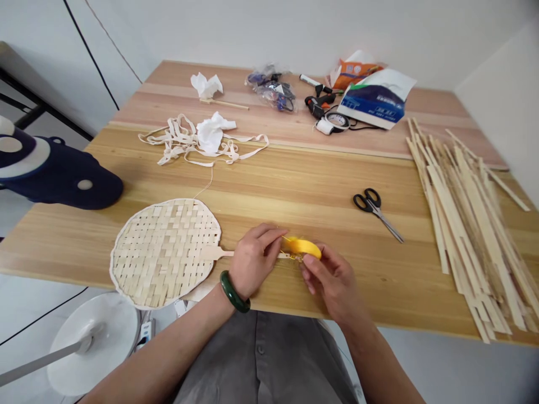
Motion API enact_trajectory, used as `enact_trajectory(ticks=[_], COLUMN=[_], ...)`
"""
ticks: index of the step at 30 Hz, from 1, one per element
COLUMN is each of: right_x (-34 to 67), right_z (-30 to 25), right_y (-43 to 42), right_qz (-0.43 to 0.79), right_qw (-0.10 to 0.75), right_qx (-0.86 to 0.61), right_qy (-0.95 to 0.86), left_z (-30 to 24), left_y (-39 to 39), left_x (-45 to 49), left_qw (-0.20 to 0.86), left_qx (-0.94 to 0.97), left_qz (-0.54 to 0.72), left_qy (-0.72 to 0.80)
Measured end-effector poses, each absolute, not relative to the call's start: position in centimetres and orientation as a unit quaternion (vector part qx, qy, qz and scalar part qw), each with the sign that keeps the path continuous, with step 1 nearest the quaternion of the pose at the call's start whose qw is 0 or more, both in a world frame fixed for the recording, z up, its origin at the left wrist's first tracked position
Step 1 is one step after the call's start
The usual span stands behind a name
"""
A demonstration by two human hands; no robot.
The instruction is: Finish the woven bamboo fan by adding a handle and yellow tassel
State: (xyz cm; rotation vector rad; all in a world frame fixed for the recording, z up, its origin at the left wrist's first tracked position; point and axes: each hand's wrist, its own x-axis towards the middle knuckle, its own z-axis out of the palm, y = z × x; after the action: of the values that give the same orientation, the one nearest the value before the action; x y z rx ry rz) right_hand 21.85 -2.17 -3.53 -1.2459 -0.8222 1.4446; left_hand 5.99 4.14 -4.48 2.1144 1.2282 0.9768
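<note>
Yellow tape (301, 248) is sitting at the end of the handle (217, 253) of a woven bamboo fan (164, 252), and the right hand (332, 283) is pinching it with its fingers. The left hand (255, 261) is gripping the handle with its fingers pressed together. Both hands are working near the front edge of the wooden table (404, 321). Open wood is lying around them, with scissors (370, 205) at 2 o'clock and bamboo strips (467, 224) at 3 o'clock.
</note>
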Motion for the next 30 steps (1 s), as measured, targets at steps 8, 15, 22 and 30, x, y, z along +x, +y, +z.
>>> enact_trajectory(ticks=[8,15,22,30], right_x=[22.7,24.3,26.1,25.6], right_z=[-1.5,0.7,0.3,-0.2], right_y=[-1.8,-1.6,-1.0,-2.7], right_qz=[0.44,0.35,0.38,0.404], right_qw=[0.627,0.69,0.696,0.681], right_qx=[-0.536,-0.532,-0.553,-0.572], right_qy=[-0.354,-0.345,-0.256,-0.213], left_z=[-4.5,-3.5,-3.3,-1.7], left_y=[3.9,3.9,4.0,5.6], left_x=[4.7,4.3,4.1,3.9], left_qw=[0.258,0.211,0.108,0.082], left_qx=[0.813,0.858,0.911,0.925], left_qz=[0.345,0.317,0.288,0.252], left_qy=[0.391,0.346,0.275,0.272])
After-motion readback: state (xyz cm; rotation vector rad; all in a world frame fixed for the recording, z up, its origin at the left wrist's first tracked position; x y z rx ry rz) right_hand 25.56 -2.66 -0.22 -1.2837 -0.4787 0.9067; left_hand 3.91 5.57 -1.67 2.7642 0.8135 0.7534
